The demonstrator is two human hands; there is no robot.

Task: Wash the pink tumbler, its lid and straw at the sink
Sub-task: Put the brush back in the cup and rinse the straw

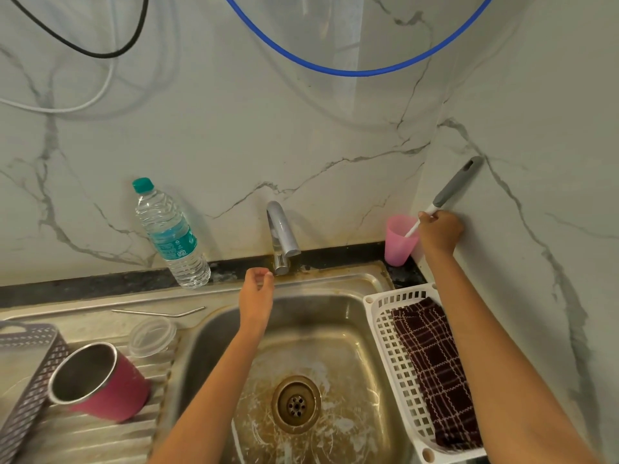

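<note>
The teal label on the clear ribbed plastic water bottle [170, 236] carries a white logo and small print too blurred to read; its screw cap is teal as well. The pink steel-lined tumbler [100, 383] lies tilted on the ridged drainboard of the stainless steel sink [335, 283], open mouth towards the camera, leaning on a grey perforated plastic basket [30, 363] that the left edge cuts off; just behind it sits the clear round plastic lid [152, 336], and farther back the thin bent metal straw [157, 313] lies flat near the black stone desk [100, 286]. The right hand [440, 231] has its fingers clenched round the white shaft of a long grey-handled brush [455, 184], whose head is hidden inside a translucent pink plastic cup [398, 242] standing in the corner; the left hand [256, 299] hovers by the base of the chrome tap [283, 236], fingers loosely curled and grasping nothing. A white slotted plastic tray [385, 346] on the sink's right side holds a maroon checked cloth [435, 363]; the basin is streaked and stained around the brass-coloured drain [296, 403].
</note>
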